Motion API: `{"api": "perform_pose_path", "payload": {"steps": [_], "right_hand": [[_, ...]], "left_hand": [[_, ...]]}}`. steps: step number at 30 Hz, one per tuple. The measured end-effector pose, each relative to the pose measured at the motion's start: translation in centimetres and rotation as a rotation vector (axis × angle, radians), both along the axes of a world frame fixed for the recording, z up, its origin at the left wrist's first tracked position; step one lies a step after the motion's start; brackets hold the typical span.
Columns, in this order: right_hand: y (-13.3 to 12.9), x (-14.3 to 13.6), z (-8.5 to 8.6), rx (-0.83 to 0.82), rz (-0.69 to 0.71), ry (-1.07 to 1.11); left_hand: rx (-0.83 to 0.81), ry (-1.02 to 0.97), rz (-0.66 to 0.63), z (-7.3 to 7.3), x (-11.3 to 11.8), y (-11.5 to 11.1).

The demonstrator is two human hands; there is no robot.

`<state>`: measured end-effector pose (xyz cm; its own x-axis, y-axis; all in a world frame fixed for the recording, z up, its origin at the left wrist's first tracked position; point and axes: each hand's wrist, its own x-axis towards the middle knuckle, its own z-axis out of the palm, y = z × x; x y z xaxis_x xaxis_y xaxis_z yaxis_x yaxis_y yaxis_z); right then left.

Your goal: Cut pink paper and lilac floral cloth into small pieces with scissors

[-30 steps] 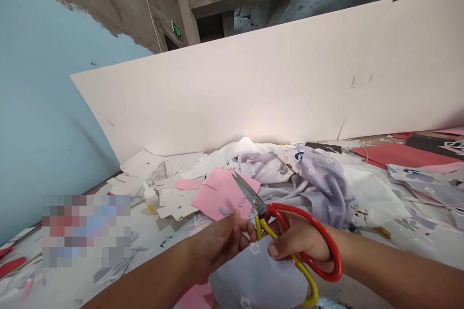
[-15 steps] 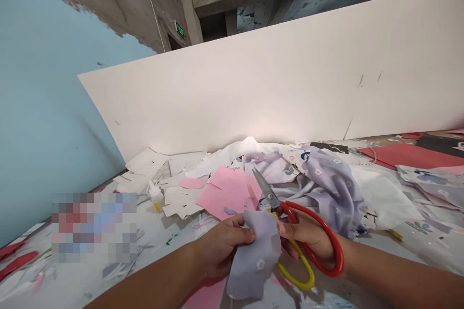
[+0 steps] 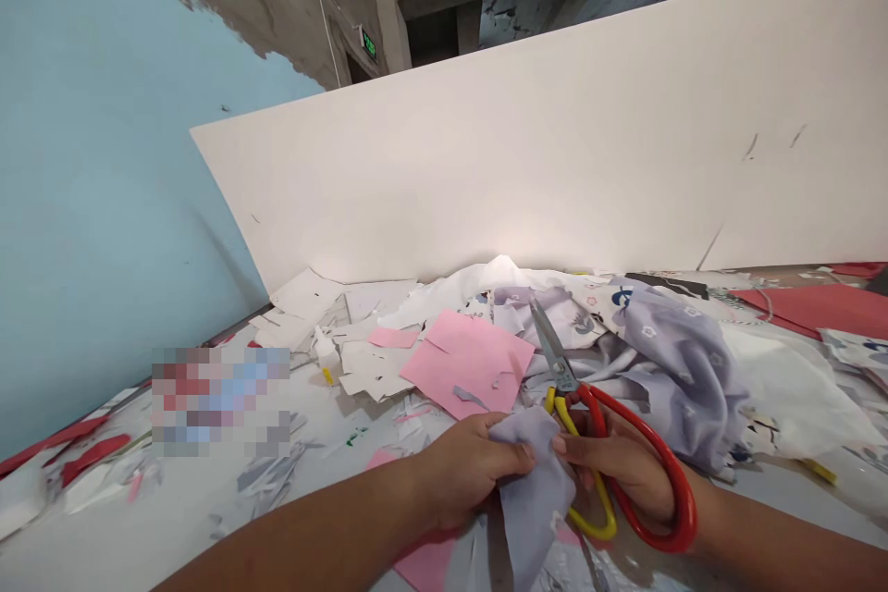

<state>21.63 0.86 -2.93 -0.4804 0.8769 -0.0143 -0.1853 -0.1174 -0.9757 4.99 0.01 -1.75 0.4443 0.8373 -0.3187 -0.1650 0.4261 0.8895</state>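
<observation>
Now my left hand (image 3: 462, 472) and right hand (image 3: 628, 462) pinch a lilac floral cloth scrap (image 3: 531, 518), nearer me than the pink paper sheet (image 3: 478, 351). Snipping would call for parting the red-and-yellow-handled metal scissors (image 3: 565, 379) in my right.

A paper sheet (image 3: 486, 347) lies on a table (image 3: 187, 504) between a bottle (image 3: 326, 353), left, and heaped fabric (image 3: 684, 361), right; a board (image 3: 520, 166) stands behind.

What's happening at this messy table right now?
The left hand pinches a small piece of lavender cloth. The right hand holds scissors with red and yellow handles, its fingertips also at the cloth's edge. The blades point away, over crumpled fabric. Pink paper and scraps lie around.
</observation>
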Motion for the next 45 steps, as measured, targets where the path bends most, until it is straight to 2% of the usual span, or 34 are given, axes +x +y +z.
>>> {"api": "perform_pose_path", "payload": {"steps": [3, 7, 11, 13, 18, 22, 24, 29, 31, 36, 42, 45], "right_hand": [[0.0, 0.1, -0.1, 0.027, -0.107, -0.001], [-0.1, 0.4, 0.2, 0.051, -0.193, -0.07], [-0.2, 0.8, 0.6, 0.257, -0.425, -0.021], [-0.1, 0.9, 0.7, 0.311, -0.504, 0.026], [0.2, 0.9, 0.5, 0.18, -0.37, -0.104], [-0.1, 0.9, 0.5, 0.091, -0.311, -0.035], [-0.3, 1.0, 0.7, 0.128, -0.264, -0.011], [-0.7, 1.5, 1.1, 0.355, -0.164, -0.053], [-0.9, 1.5, 1.3, 0.349, -0.171, -0.065], [-1.0, 1.3, 2.1, 0.22, -0.328, 0.018], [-0.5, 0.8, 2.5, 0.024, -0.291, 0.212], [-0.3, 0.6, 2.1, 0.013, -0.294, 0.225]], "left_hand": [[0.042, -0.036, 0.083, -0.3, 0.0, 0.0], [0.076, -0.014, 0.108, -0.1, -0.5, 0.0], [0.125, 0.003, 0.204, 0.9, -1.2, 0.3], [0.175, -0.013, 0.242, 1.6, -1.6, 0.5], [0.311, 0.095, 0.224, 3.0, -2.2, 0.9], [0.366, 0.188, 0.234, 3.8, -2.3, 0.8], [0.381, 0.224, 0.244, 4.2, -2.3, 0.7], [0.393, 0.26, 0.249, 5.1, -2.2, 1.0], [0.389, 0.269, 0.259, 5.4, -2.2, 1.4], [0.403, 0.239, 0.276, 6.5, -1.6, 2.6], [0.542, 0.291, 0.282, 7.6, -0.4, 3.8], [0.627, 0.396, 0.261, 8.2, 0.0, 3.8]]}}
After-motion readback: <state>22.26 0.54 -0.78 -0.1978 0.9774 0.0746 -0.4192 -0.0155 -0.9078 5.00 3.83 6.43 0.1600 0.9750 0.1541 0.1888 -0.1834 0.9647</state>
